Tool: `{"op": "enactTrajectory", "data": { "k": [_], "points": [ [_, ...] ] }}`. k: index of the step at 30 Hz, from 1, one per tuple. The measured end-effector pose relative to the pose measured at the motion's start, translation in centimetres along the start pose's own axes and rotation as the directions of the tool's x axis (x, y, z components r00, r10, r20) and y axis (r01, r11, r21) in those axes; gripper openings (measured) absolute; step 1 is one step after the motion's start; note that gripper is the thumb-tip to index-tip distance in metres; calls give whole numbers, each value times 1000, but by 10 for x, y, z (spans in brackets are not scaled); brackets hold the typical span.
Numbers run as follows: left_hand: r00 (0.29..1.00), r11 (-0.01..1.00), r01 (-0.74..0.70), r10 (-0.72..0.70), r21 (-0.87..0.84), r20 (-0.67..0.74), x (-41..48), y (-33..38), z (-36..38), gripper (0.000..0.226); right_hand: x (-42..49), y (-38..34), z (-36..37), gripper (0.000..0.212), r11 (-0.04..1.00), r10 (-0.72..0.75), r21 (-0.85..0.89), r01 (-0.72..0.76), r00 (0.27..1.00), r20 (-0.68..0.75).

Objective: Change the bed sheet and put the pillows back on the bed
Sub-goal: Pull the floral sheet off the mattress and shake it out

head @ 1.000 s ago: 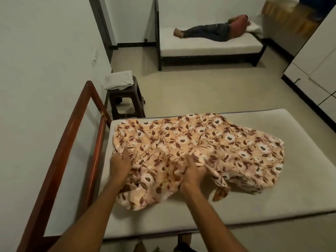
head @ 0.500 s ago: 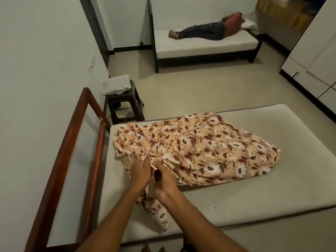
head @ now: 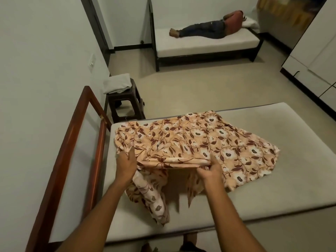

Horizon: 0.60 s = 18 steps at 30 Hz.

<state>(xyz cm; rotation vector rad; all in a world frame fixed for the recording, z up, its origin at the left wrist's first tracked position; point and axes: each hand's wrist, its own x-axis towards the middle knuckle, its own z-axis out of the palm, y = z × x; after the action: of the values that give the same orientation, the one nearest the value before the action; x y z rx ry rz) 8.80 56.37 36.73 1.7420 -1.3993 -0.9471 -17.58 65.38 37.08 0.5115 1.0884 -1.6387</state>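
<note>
The floral sheet (head: pixel 200 140) lies bunched on the left half of the bare bed (head: pixel 281 179), mostly folded over itself, with a loose tail trailing toward the near edge. Both hands hold its near hem. The left hand (head: pixel 126 165) grasps a corner close to the wooden frame (head: pixel 76 142), its fingers (head: pixel 130 151) curled round the cloth. The right hand (head: pixel 209 171) is clenched on a fold of the same hem further right.

The stretch between the hands is pulled taut and raised a little off the bed. This looks like a way to find the true edge and part the layers. Gripping at two points well apart keeps the hem straight, so the sheet can be shaken out or drawn across.

I judge the spreading barely begun, since the right and near parts of the bed are uncovered. No pillows show on it. A folded cloth (head: pixel 117 85) sits on a stool (head: pixel 125 106) just past the far left corner, likely parked out of the way.
</note>
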Motion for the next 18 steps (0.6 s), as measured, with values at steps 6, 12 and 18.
{"op": "enactTrajectory", "data": {
  "k": [6, 12, 18],
  "points": [
    [999, 999, 28, -27, 47, -28, 6, -14, -9, 54, 3, -56, -21, 51, 952, -15, 300, 55, 991, -133],
    [998, 992, 63, -62, 109, -19, 0, -21, 1, 57, -1, -89, -15, 79, 901, -208, 341, 267, 957, -201],
    [996, 985, 86, -83, 150, -30, 4, -37, -2, 61, -16, -83, 7, 33, 937, -327, 89, 337, 939, -108]
  ]
}}
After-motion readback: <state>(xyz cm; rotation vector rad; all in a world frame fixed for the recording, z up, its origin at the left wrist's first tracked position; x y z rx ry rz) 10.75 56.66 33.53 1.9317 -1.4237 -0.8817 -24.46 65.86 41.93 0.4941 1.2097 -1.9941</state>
